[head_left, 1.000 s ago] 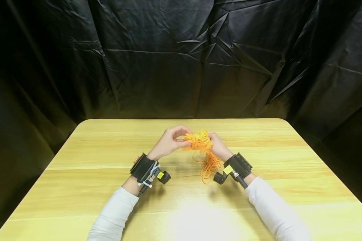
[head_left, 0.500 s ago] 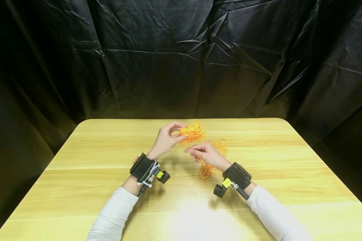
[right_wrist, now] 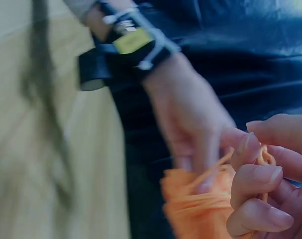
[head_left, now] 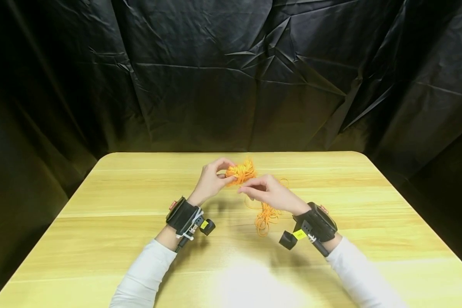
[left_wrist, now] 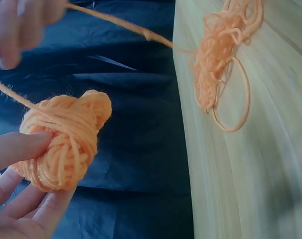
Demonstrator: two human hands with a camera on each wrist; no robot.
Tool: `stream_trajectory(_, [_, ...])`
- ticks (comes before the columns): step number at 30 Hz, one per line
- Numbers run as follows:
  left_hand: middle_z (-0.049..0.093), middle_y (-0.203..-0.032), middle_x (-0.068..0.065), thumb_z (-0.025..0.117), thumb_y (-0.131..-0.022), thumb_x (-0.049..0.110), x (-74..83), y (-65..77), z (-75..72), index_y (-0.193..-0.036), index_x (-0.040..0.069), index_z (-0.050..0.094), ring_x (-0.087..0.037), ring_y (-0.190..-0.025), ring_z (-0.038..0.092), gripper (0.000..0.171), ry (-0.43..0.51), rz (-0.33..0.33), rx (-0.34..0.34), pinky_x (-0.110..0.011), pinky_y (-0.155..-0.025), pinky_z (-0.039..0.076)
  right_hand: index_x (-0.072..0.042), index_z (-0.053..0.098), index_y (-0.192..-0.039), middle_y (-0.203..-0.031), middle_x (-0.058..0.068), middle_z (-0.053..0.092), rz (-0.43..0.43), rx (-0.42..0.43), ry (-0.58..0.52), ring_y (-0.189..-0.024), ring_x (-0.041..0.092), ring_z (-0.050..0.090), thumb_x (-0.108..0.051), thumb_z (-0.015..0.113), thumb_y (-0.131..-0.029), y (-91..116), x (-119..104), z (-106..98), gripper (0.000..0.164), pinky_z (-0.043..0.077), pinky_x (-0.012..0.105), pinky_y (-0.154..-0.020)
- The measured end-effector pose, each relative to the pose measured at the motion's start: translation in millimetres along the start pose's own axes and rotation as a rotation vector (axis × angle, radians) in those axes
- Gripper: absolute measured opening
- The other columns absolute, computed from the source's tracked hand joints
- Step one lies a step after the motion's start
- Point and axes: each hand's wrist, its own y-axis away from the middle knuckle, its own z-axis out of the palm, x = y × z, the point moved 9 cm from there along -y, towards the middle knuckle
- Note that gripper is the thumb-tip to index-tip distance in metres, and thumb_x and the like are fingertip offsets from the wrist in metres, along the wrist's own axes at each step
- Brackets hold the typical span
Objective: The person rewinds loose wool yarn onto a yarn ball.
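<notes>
In the head view my left hand (head_left: 211, 179) holds a wound bundle of orange yarn (head_left: 241, 172) above the table. The left wrist view shows the thumb pressing on the windings of this bundle (left_wrist: 66, 144), with fingers beneath. My right hand (head_left: 273, 194) is just right of the bundle, fingers curled round a yarn strand (right_wrist: 264, 159). From the bundle the strand runs up to the right hand; beyond it, a taut length (left_wrist: 121, 22) leads to a loose tangle of yarn (left_wrist: 215, 64) on the table.
The loose tangle (head_left: 267, 216) lies on the wooden table (head_left: 138, 239), below the right hand. A black curtain (head_left: 200, 107) hangs behind the table's far edge. Each wrist carries a strapped camera, the right one (head_left: 288, 240) jutting inward over the table.
My right hand has come from behind the bundle's right side round to its near side, drawing the strand along. The left hand has shifted slightly left with the bundle.
</notes>
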Motion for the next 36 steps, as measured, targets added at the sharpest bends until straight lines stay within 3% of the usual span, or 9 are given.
stream_trajectory(8, [0.062,-0.099,-0.019,0.067,-0.073,-0.006,2.2,3.3,7.8,-0.094,-0.003,0.057,-0.029,-0.095,0.058,0.024,-0.036,-0.016,-0.094,-0.035,-0.078,0.051,0.000,0.065,-0.088,-0.059,0.002,0.050,0.011,0.099,-0.015,-0.042,0.012,0.031,-0.015,0.058,-0.086,-10,-11,-32,0.016,0.024,0.021,-0.039])
stream_trajectory(16, [0.061,-0.101,-0.019,0.066,-0.073,-0.008,3.2,5.8,18.8,-0.093,-0.003,0.057,-0.029,-0.097,0.058,0.023,-0.008,0.018,-0.204,-0.032,-0.077,0.051,0.002,0.065,-0.091,-0.066,0.010,0.058,0.038,0.209,-0.105,-0.042,0.015,0.034,-0.013,0.059,-0.086,-19,8,-58,0.017,0.030,0.022,-0.041])
stream_trajectory(20, [0.059,-0.102,-0.018,0.066,-0.073,-0.008,7.7,7.4,23.1,-0.095,-0.004,0.057,-0.029,-0.098,0.058,0.024,0.015,0.043,-0.251,-0.034,-0.077,0.051,0.001,0.065,-0.094,-0.066,0.005,0.059,0.095,0.261,-0.125,-0.044,0.014,0.037,-0.014,0.059,-0.086,-21,26,-64,0.018,0.032,0.021,-0.042])
stream_trajectory(25, [0.058,-0.104,-0.018,0.066,-0.074,-0.007,10.8,8.5,26.6,-0.097,-0.004,0.056,-0.029,-0.101,0.057,0.026,0.064,0.052,-0.299,-0.031,-0.074,0.052,0.003,0.063,-0.102,-0.071,0.000,0.059,0.203,0.305,-0.217,-0.050,0.011,0.040,-0.015,0.058,-0.086,-20,58,-60,0.025,0.034,0.019,-0.048])
stream_trajectory(30, [0.057,-0.104,-0.019,0.065,-0.074,-0.009,15.6,8.0,26.0,-0.098,-0.005,0.054,-0.029,-0.102,0.056,0.027,0.162,0.061,-0.306,-0.032,-0.076,0.052,0.004,0.060,-0.108,-0.093,0.003,0.064,0.283,0.309,-0.272,-0.077,0.006,0.055,-0.012,0.054,-0.088,-15,87,-45,0.026,0.046,0.020,-0.067])
stream_trajectory(33, [0.057,-0.102,-0.020,0.065,-0.074,-0.009,18.7,6.1,20.6,-0.099,-0.006,0.054,-0.026,-0.099,0.057,0.027,0.214,0.068,-0.259,-0.033,-0.077,0.051,0.008,0.060,-0.100,-0.092,0.006,0.063,0.267,0.303,-0.263,-0.078,0.007,0.055,-0.004,0.052,-0.085,-12,95,-35,0.021,0.046,0.020,-0.069])
stream_trajectory(36, [0.057,-0.100,-0.020,0.065,-0.074,-0.009,18.4,3.6,14.8,-0.099,-0.006,0.054,-0.024,-0.094,0.058,0.028,0.238,0.064,-0.203,-0.033,-0.078,0.051,0.013,0.058,-0.091,-0.078,0.006,0.061,0.212,0.281,-0.267,-0.071,0.012,0.054,0.004,0.051,-0.080,-12,94,-23,0.016,0.046,0.022,-0.067])
